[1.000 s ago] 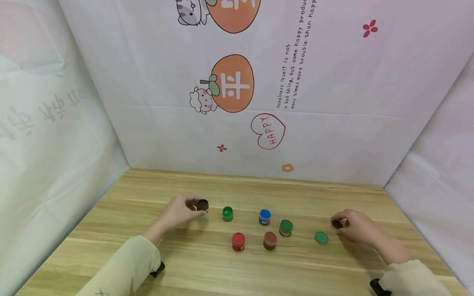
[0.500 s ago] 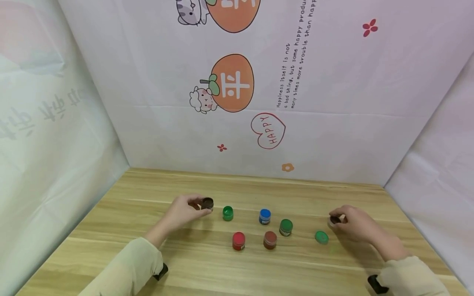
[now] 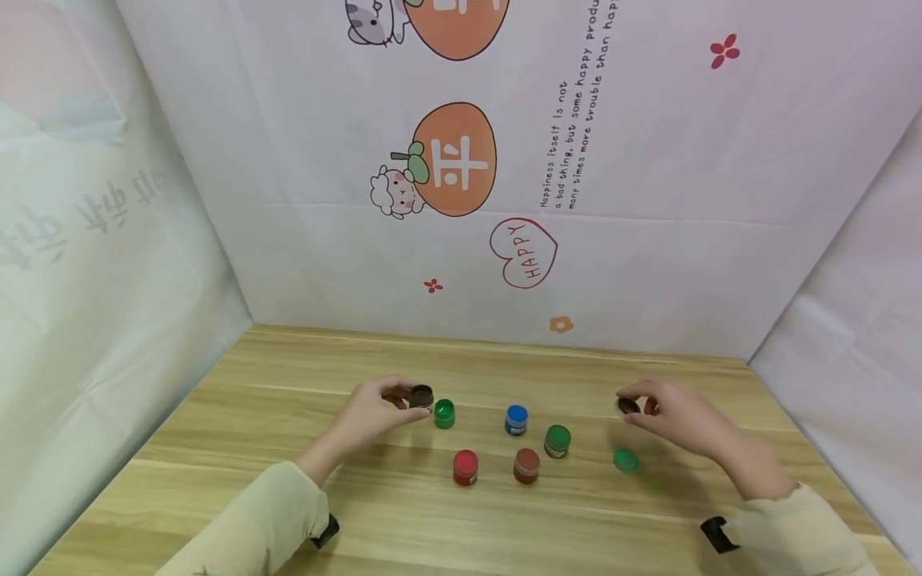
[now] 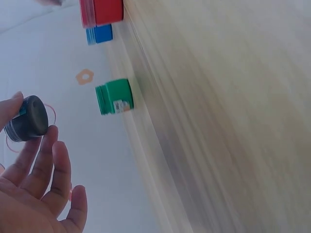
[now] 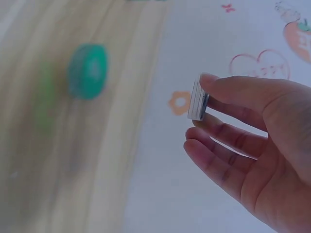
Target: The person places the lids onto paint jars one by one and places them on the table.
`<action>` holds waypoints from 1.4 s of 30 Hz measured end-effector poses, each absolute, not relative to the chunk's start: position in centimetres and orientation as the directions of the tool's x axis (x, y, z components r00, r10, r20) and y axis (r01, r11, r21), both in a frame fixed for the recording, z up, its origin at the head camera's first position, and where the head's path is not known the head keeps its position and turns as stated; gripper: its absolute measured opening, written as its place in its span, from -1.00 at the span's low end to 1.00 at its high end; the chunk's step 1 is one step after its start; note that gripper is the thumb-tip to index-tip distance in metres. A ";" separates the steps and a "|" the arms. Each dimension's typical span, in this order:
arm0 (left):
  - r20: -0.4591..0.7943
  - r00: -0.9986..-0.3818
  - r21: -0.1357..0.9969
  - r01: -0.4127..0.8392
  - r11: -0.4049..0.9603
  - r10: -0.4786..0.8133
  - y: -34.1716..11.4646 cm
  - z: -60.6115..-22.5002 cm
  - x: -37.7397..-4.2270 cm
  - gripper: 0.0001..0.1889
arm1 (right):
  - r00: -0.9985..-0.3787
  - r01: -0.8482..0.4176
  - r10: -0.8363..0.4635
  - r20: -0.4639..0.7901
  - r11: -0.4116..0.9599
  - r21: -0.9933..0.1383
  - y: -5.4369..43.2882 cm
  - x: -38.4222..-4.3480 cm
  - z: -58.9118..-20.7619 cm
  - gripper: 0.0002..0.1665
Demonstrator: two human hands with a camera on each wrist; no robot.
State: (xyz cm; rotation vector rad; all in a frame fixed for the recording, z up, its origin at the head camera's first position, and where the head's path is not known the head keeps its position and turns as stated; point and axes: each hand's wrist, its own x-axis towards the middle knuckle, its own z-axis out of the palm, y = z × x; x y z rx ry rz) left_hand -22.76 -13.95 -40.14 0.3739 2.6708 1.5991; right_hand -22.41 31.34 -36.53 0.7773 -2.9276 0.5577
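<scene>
My left hand (image 3: 370, 412) pinches a small dark paint jar (image 4: 30, 119) between thumb and fingertips, its lid off and its dark mouth facing up in the head view. Just right of it on the table stands an uncapped green paint jar (image 3: 444, 414). Over on the right, my right hand (image 3: 673, 412) pinches a dark round lid (image 3: 629, 406), which appears edge-on with a pale rim in the right wrist view. A loose green lid (image 3: 626, 460) lies on the wood in front of that hand.
A blue jar (image 3: 515, 420), a capped dark green jar (image 3: 557, 441), a brown jar (image 3: 527, 466) and a red jar (image 3: 465, 467) stand mid-table. A printed white cloth (image 3: 346, 272) rises behind the wooden table (image 3: 403, 528), with more cloth at both sides.
My left hand has moved right with the dark jar, close to the open green jar. My right hand has moved left and farther back, lifting the dark lid. The other jars stay put.
</scene>
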 end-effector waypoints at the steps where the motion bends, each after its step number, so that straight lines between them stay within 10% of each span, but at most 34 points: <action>1: 0.121 -0.970 0.871 0.205 0.445 0.211 -13.8 -40.1 -22.7 -0.60 | -0.867 -0.497 -0.474 0.153 0.805 -0.323 31.0 -22.4 -36.2 -0.57; 42: 0.173 -0.900 0.867 0.332 0.372 0.400 -7.2 -40.1 -21.6 -0.64 | -0.677 -0.707 -0.713 0.181 0.562 -0.429 17.7 -21.7 -32.7 -0.56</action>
